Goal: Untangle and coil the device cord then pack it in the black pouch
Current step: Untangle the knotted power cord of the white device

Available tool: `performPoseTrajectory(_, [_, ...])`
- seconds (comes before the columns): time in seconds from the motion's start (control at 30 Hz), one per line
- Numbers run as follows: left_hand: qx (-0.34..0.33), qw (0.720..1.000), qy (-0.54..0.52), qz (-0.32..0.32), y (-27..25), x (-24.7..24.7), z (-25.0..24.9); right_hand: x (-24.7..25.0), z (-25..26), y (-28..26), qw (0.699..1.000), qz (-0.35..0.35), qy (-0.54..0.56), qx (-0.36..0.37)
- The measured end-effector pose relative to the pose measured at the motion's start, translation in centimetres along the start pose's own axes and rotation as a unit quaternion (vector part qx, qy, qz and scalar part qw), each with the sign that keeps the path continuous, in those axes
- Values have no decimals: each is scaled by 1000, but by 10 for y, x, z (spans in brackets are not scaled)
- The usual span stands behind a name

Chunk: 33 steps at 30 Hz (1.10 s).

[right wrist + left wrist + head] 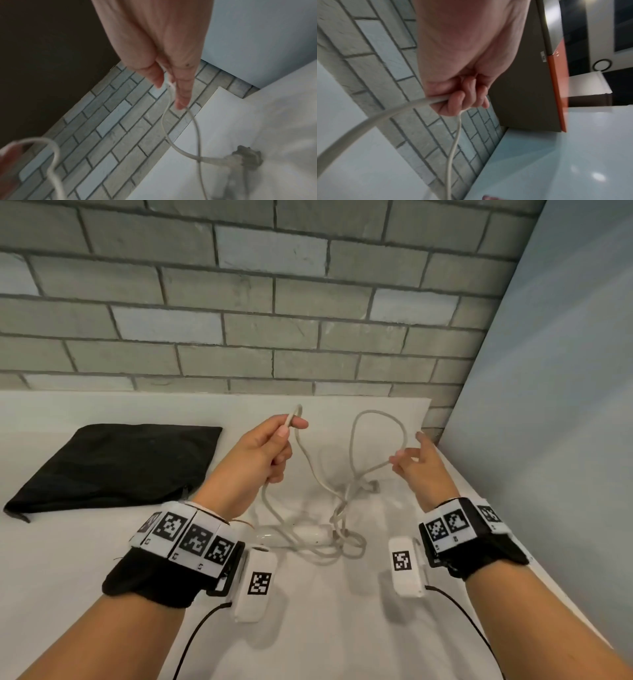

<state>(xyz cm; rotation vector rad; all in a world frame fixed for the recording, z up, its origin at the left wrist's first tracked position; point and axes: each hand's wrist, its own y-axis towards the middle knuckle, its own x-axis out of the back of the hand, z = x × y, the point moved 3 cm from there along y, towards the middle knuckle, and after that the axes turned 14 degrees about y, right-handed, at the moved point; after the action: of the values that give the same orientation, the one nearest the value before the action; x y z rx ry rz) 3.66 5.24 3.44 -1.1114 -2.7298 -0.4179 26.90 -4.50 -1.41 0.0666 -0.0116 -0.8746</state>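
My left hand (263, 450) and right hand (416, 465) pinch thin white cord (376, 419), knots remain. Flat black cloth pouch (113, 463) waits unused.

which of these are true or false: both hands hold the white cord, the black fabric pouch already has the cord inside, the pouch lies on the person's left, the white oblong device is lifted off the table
1. Both hands hold the thin white cord. True: the left hand grips it, and the right hand pinches a loop.
2. The cord is already inside the flat black fabric pouch. False: it lies outside, tangled.
3. The pouch lies on the person's left. True.
4. The white oblong device is lifted off the white table. False: it rests on the table under the tangle.
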Motion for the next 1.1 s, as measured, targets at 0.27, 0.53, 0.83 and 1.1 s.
performPoseTrajectory(0.27, [20, 986, -159, -32, 25, -1, -24, -32, -20, -70, 893, 341, -291, -43])
performPoseTrajectory(0.53, [62, 934, -344, -75, 41, 1, -25, -36, -30, -71, 869, 304, -365, 142])
performPoseTrajectory(0.83, [89, 995, 41, -16, 24, -27, 18, -23, 68, -62, 949, 255, 167, 82])
performPoseTrajectory(1.1, [35, 953, 278, 112, 6, -74, 43, -21, 113, -50, 896, 235, 375, 39])
